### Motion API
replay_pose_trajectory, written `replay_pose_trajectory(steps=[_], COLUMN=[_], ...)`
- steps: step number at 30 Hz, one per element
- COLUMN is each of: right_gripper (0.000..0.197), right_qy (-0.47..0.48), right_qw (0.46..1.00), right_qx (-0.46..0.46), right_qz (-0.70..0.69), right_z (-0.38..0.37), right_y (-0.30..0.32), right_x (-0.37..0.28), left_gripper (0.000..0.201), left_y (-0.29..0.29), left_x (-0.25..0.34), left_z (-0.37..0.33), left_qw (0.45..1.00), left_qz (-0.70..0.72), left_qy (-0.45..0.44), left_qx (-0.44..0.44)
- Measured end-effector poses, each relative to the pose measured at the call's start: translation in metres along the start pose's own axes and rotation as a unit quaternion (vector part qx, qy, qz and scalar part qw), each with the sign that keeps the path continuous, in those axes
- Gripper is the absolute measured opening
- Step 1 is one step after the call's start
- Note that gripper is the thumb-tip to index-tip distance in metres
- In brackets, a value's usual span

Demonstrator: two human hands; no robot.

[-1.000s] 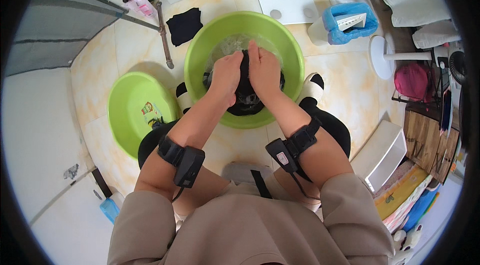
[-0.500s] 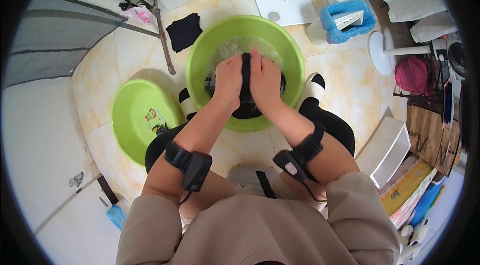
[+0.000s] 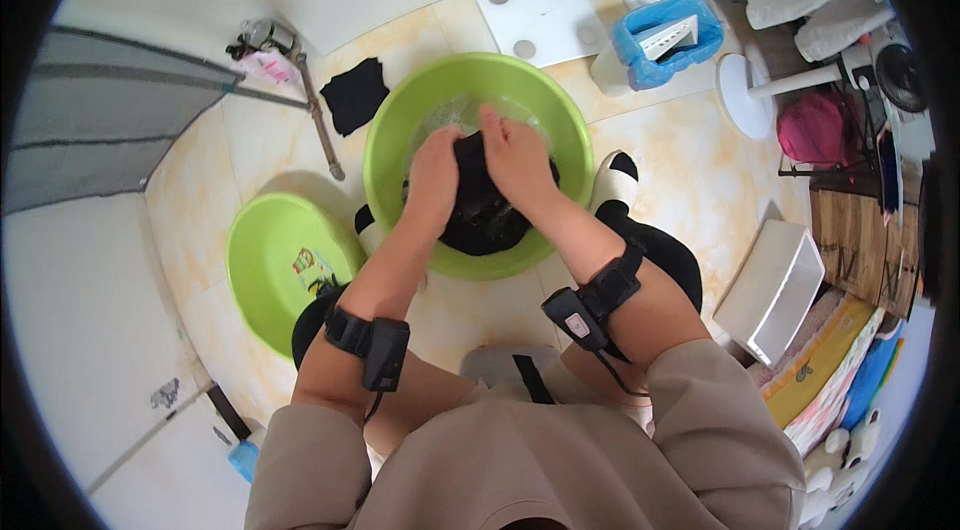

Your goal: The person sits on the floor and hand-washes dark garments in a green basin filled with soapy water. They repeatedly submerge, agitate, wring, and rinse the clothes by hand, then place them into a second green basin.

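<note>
A black cloth (image 3: 473,162) is stretched between my two hands over a large green basin (image 3: 574,125). My left hand (image 3: 433,173) is closed on its left side, and my right hand (image 3: 520,167) grips the right side with the thumb pointing up. The fingertips are hidden behind the cloth. Below it, a wet dark heap of cloth (image 3: 485,232) lies in the basin, and shallow, sudsy-looking water shows at the far side. I cannot tell whether the held piece and the heap are one garment.
A smaller green basin (image 3: 262,275) stands at the left, near my knee. Beyond it a black cloth piece (image 3: 354,98) lies on the tiles by a metal pipe (image 3: 319,120). A white scale (image 3: 543,18), a blue-lined bin (image 3: 640,65) and a white box (image 3: 765,295) stand around.
My hands have moved apart slightly, and the cloth between them shows wider than the narrow strip before. The whole view has shifted a little, with the basin lower in it.
</note>
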State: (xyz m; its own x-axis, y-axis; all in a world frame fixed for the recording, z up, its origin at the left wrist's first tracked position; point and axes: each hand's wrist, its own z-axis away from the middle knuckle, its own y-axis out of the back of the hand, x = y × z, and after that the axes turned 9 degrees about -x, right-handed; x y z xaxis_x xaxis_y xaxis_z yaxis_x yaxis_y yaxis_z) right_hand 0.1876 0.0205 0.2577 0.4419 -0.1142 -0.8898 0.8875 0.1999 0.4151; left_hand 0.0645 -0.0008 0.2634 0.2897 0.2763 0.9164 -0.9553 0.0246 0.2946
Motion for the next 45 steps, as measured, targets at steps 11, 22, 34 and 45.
replay_pose_trajectory(steps=[11,22,34,45], right_gripper=[0.048,0.076,0.023,0.029], right_qy=[0.069,-0.066,0.154,0.337], right_qw=[0.997,0.958,0.976,0.929], right_qx=[-0.041,-0.269,-0.059,-0.013], right_qz=[-0.021,0.071,-0.14,0.152], right_z=[-0.005,-0.006,0.006,0.03], right_y=[0.004,0.035,0.019,-0.016], right_x=[0.004,-0.002,-0.03,-0.033], left_gripper=[0.039,0.029,0.044,0.021], left_y=[0.033,0.074,0.04,0.002], left_x=[0.047,0.037,0.024,0.009], left_z=[0.007,0.003,0.004,0.002], left_qw=[0.929,0.943,0.901,0.837], left_qz=[-0.155,-0.028,0.393,0.523], left_qy=[0.021,0.027,0.122,0.162], left_qx=[-0.335,-0.33,-0.137,-0.009])
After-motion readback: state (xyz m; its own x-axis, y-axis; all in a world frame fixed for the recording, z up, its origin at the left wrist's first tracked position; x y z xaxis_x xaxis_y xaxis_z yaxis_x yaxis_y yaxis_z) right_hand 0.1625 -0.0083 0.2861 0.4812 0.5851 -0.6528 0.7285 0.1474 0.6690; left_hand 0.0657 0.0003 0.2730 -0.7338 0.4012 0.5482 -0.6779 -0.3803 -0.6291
